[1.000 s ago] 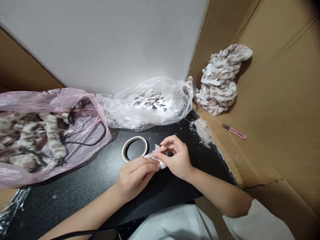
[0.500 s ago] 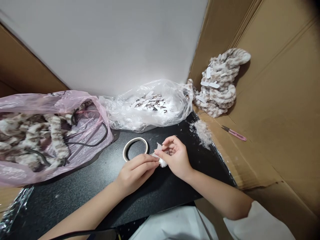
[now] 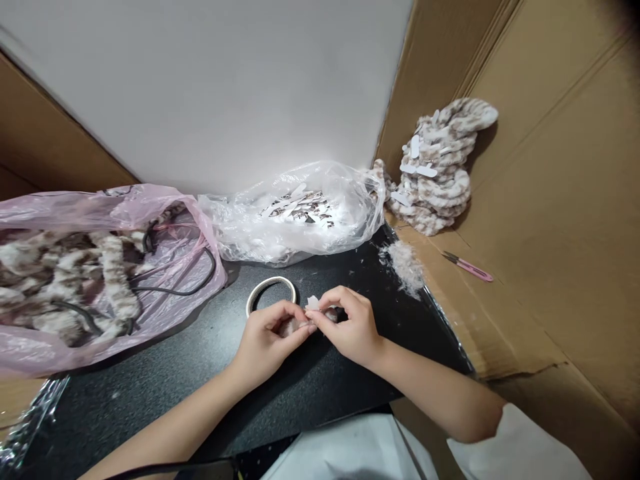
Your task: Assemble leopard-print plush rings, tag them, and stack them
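Fingers and thumb of my left hand (image 3: 267, 340) are closed on a small fluffy white-and-brown fur band (image 3: 289, 327), most of it hidden inside the hand. My right hand (image 3: 353, 327) pinches the same fur band from the other side, its fingertips meeting those of the left. From between the fingertips a small white paper tag (image 3: 313, 303) sticks up. Just behind my left hand a roll of tape (image 3: 271, 283) lies flat on the black tabletop (image 3: 200, 380), partly covered by the hand.
At left, a pink plastic bag (image 3: 200, 230) holds furry strips and dark cords. A clear bag (image 3: 350, 207) with white tags stands at the back. Right are a pile of tagged furry bands (image 3: 440, 173), loose fluff (image 3: 404, 267) and pink thread snips (image 3: 467, 265) on cardboard (image 3: 500, 320).
My left hand has opened out from a flat grip into a rounded pinch around the fur band. My right hand has dropped slightly, and the white tag has shifted a little left and down.
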`<state>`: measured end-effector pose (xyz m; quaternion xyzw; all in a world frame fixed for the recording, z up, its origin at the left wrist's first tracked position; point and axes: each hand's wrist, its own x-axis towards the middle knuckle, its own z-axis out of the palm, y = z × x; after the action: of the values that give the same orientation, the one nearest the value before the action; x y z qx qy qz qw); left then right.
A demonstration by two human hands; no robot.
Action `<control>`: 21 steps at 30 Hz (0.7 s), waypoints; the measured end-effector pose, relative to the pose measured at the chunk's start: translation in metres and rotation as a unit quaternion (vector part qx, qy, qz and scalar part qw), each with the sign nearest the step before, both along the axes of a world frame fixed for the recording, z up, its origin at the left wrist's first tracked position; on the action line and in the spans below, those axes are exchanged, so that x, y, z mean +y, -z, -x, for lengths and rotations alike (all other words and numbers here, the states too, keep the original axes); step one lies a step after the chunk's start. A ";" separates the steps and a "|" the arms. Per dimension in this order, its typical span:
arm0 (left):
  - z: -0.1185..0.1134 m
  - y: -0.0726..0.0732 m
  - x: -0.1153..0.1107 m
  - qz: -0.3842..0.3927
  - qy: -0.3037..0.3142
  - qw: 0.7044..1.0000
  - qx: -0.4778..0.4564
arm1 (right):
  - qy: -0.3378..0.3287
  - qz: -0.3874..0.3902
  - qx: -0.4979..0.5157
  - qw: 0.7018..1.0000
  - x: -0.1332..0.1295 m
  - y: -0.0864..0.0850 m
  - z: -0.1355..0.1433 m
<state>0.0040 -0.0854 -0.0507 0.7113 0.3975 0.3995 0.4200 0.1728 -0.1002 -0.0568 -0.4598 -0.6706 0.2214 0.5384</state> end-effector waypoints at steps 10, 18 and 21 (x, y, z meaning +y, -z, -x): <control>0.000 -0.003 0.003 0.027 0.054 0.997 0.055 | -0.083 -0.072 -0.073 0.991 0.002 -0.002 -0.002; -0.001 -0.009 0.006 0.102 0.007 0.994 -0.038 | -0.160 0.016 -0.102 0.982 0.016 -0.016 -0.021; -0.001 -0.009 0.006 0.235 -0.005 0.970 -0.062 | -0.168 0.065 -0.103 0.978 0.020 -0.019 -0.026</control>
<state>0.0048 -0.0792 -0.0414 0.5646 0.4574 0.3400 0.5970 0.1990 -0.0806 -0.0377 -0.3949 -0.7745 0.3027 0.3906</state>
